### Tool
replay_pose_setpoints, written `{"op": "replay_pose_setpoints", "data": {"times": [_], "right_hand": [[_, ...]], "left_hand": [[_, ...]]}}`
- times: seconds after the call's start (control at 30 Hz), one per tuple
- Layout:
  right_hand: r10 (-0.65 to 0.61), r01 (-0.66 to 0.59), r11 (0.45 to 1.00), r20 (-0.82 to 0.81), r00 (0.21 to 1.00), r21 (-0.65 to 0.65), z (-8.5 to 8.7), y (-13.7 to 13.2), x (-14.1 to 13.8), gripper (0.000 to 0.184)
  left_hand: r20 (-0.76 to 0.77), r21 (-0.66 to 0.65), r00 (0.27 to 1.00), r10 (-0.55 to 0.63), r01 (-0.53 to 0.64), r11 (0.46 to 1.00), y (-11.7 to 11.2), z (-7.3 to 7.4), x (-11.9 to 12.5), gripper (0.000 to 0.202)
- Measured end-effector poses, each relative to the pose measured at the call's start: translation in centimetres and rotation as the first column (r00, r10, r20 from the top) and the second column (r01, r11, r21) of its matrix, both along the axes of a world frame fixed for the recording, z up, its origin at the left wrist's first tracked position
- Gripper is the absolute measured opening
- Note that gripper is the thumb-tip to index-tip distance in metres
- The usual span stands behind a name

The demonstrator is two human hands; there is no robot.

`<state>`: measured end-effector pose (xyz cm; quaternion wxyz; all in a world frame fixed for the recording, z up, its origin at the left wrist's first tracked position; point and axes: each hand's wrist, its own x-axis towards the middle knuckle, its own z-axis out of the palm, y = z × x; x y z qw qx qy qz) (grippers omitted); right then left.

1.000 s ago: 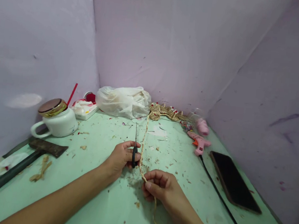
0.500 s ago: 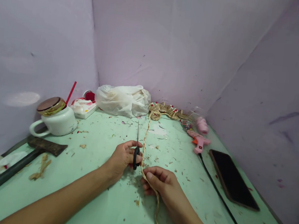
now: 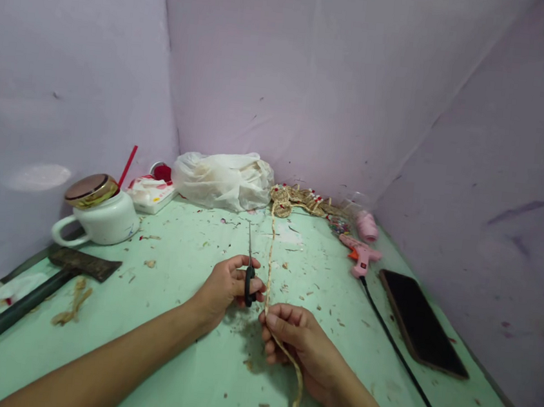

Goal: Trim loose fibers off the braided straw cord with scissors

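Observation:
In my left hand (image 3: 232,283) is a small pair of scissors (image 3: 249,279) with black handles, its thin blades pointing away from me. My right hand (image 3: 294,338) pinches a tan braided cord (image 3: 272,249) between thumb and fingers. From that pinch the cord runs away from me toward the woven pieces (image 3: 282,199) at the back, which carry red and white beads. Its other end drops past my right palm to the near edge of the view. The left fingertips are close beside the cord; whether they touch it I cannot tell.
A hammer-like tool (image 3: 83,264), a white mug (image 3: 105,218) with a lid and a tissue pack (image 3: 151,196) are at left. A white plastic bag (image 3: 223,179) lies at the back. At right are a pink glue gun (image 3: 361,255), its black cable and a phone (image 3: 422,323). Scraps litter the green tabletop (image 3: 186,369).
My right hand has shifted slightly right and toward me with the cord, which now hangs straighter and farther from the scissors. My left hand has barely moved.

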<state>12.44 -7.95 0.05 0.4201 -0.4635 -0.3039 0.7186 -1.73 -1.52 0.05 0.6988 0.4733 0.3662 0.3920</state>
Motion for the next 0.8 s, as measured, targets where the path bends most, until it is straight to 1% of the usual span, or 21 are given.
{"op": "replay_pose_setpoints", "data": {"times": [0.07, 0.2, 0.3, 0.4, 0.43, 0.47, 0.5, 0.53, 0.57, 0.6, 0.63, 0.67, 0.7, 0.73, 0.77, 0.8], "right_hand": [[-0.024, 0.024, 1.0, 0.035, 0.999, 0.007, -0.1, 0.0, -0.1, 0.024], [-0.078, 0.073, 0.995, 0.069, 0.995, 0.072, 0.0, 0.0, -0.1, 0.021], [-0.111, 0.108, 0.991, 0.047, 0.993, 0.075, 0.2, 0.1, -0.2, 0.018], [-0.17, 0.164, 0.984, 0.088, 0.982, 0.07, 0.3, 0.2, -0.2, 0.017], [-0.194, 0.187, 0.98, 0.116, 0.974, 0.072, 0.3, 0.3, -0.2, 0.019], [-0.218, 0.209, 0.975, 0.144, 0.965, 0.079, 0.3, 0.3, -0.2, 0.022], [-0.24, 0.228, 0.969, 0.167, 0.956, 0.091, 0.3, 0.4, -0.2, 0.025], [-0.259, 0.243, 0.965, 0.185, 0.948, 0.102, 0.3, 0.4, -0.2, 0.026], [-0.273, 0.254, 0.96, 0.193, 0.943, 0.115, 0.3, 0.4, -0.1, 0.027], [-0.283, 0.262, 0.957, 0.197, 0.939, 0.127, 0.4, 0.4, 0.0, 0.027], [-0.29, 0.267, 0.954, 0.199, 0.936, 0.138, 0.4, 0.4, 0.0, 0.027], [-0.295, 0.269, 0.952, 0.203, 0.934, 0.148, 0.5, 0.4, 0.1, 0.028], [-0.305, 0.275, 0.948, 0.21, 0.929, 0.16, 0.6, 0.3, 0.2, 0.029], [-0.32, 0.285, 0.942, 0.217, 0.922, 0.178, 0.7, 0.3, 0.3, 0.03], [-0.339, 0.298, 0.934, 0.224, 0.914, 0.198, 0.8, 0.3, 0.4, 0.032], [-0.356, 0.31, 0.926, 0.23, 0.906, 0.215, 0.8, 0.2, 0.5, 0.033]], "left_hand": [[-0.024, -0.006, 0.999, 0.036, -0.036, 0.999, 0.1, 0.1, 0.0, 0.039], [-0.064, 0.013, 0.996, 0.057, -0.056, 0.998, 0.2, 0.3, 0.1, 0.042], [-0.163, 0.07, 0.984, 0.076, -0.066, 0.995, 0.1, 0.6, 0.0, 0.039], [-0.286, 0.181, 0.955, 0.079, -0.027, 0.983, 0.2, 0.8, -0.6, 0.033], [-0.334, 0.245, 0.939, 0.08, 0.005, 0.969, 0.3, 0.9, -0.9, 0.031], [-0.393, 0.326, 0.915, 0.094, 0.043, 0.944, 0.3, 1.0, -1.3, 0.029], [-0.465, 0.416, 0.876, 0.126, 0.09, 0.905, 0.4, 1.1, -1.7, 0.027], [-0.54, 0.507, 0.824, 0.172, 0.155, 0.848, 0.5, 1.2, -2.1, 0.026], [-0.606, 0.587, 0.763, 0.227, 0.236, 0.774, 0.5, 1.4, -2.4, 0.026], [-0.657, 0.646, 0.7, 0.282, 0.328, 0.689, 0.5, 1.5, -2.8, 0.028], [-0.694, 0.676, 0.641, 0.328, 0.424, 0.602, 0.5, 1.7, -3.0, 0.031], [-0.722, 0.682, 0.589, 0.363, 0.515, 0.519, 0.4, 1.9, -3.2, 0.035], [-0.743, 0.669, 0.544, 0.39, 0.592, 0.45, 0.4, 2.0, -3.3, 0.039], [-0.757, 0.65, 0.504, 0.417, 0.647, 0.398, 0.3, 2.1, -3.4, 0.042], [-0.767, 0.628, 0.468, 0.438, 0.688, 0.365, 0.2, 2.1, -3.4, 0.044], [-0.773, 0.609, 0.44, 0.456, 0.714, 0.344, 0.1, 2.1, -3.3, 0.045]]}}
